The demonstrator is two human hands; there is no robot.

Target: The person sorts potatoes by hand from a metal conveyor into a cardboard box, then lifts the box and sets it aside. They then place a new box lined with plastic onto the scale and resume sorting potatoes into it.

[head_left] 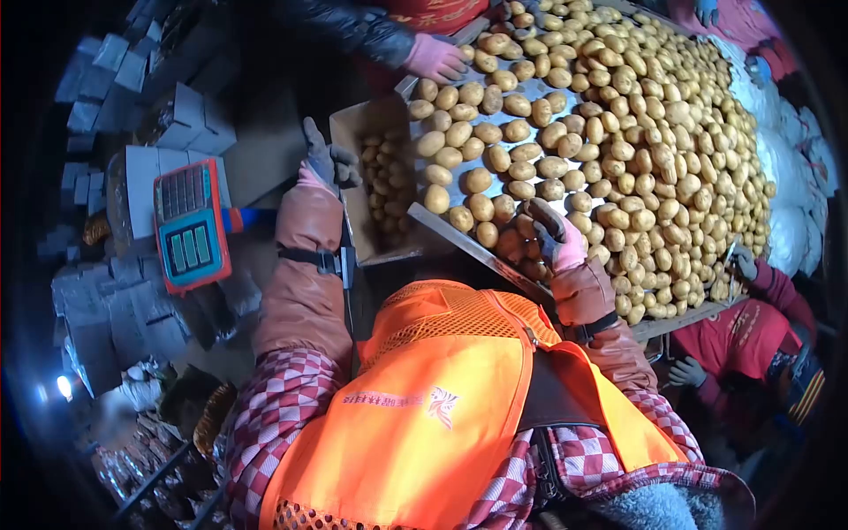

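Note:
My left hand (329, 161), in a dark glove with a pink cuff, is at the left rim of an open cardboard box (352, 208). One finger stretches out and the others bend towards the box. Inside the box lie several potatoes (386, 181). My right hand (549, 228), gloved the same way, reaches over the near edge of a table heaped with loose potatoes (649, 150). Its fingers curve apart over shaded potatoes (512, 246) by the metal edge (468, 238), with no firm grip visible. The box stands against the table's left end.
A red-framed digital scale (190, 225) stands at the left, among stacked cardboard boxes (115, 305). Opposite, a co-worker's pink-gloved hand (435, 58) rests at the table's corner. Another co-worker (738, 340) is at the right, near white sacks (791, 234).

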